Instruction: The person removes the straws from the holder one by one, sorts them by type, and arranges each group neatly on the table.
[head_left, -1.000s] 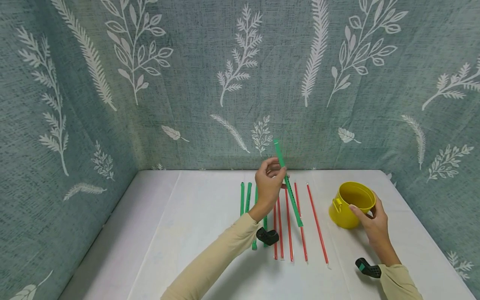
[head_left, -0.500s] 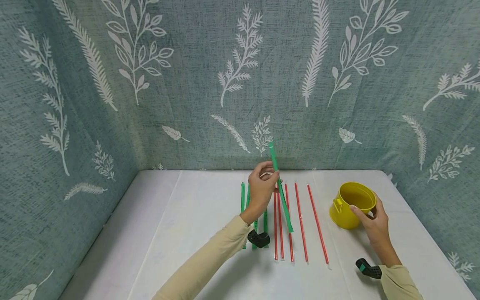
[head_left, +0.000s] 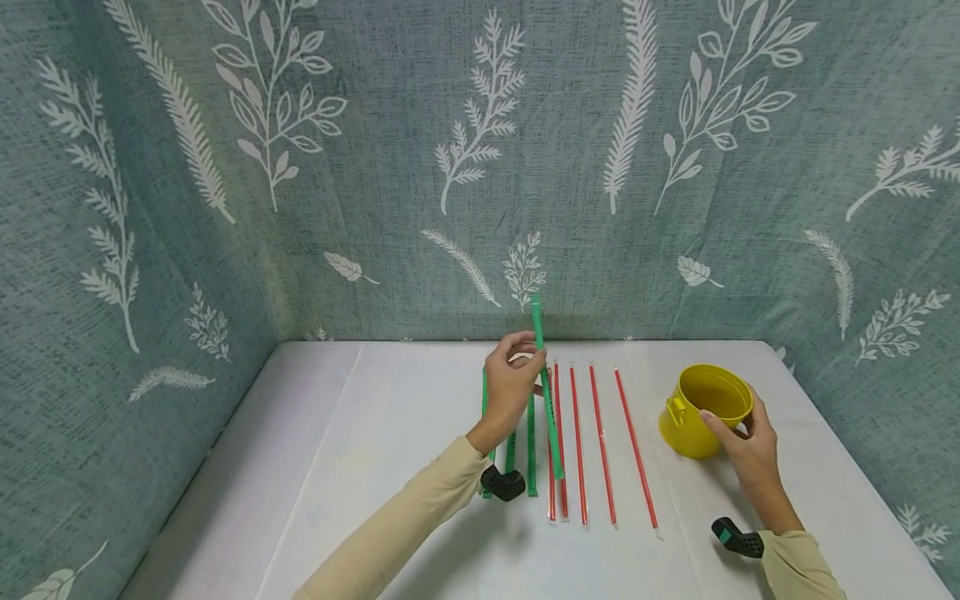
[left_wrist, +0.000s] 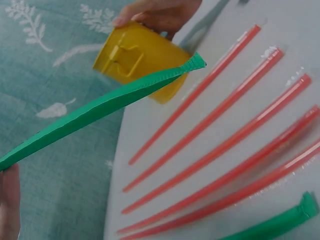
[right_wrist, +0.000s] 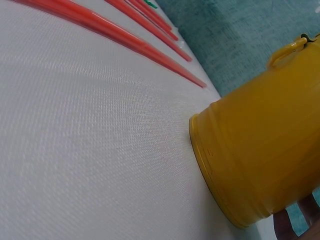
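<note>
My left hand pinches a green paper-wrapped straw near its middle, holding it steeply slanted above the table. In the left wrist view the same green straw crosses in front of the bucket, with a fingertip at its near end. On the right, my right hand grips the yellow bucket by its rim and side, thumb at the front. The bucket's base is at the white cloth, its mouth upward. Several more green straws lie side by side under the left hand, partly hidden by it.
Several red straws in clear wrappers lie fanned out between the green ones and the bucket. White cloth covers the table. A teal leaf-print curtain stands along the back and sides.
My left hand has moved left and slightly down with the green straw, from over the red straws toward the green ones. The straw hangs more upright. My right hand and the bucket stay put.
</note>
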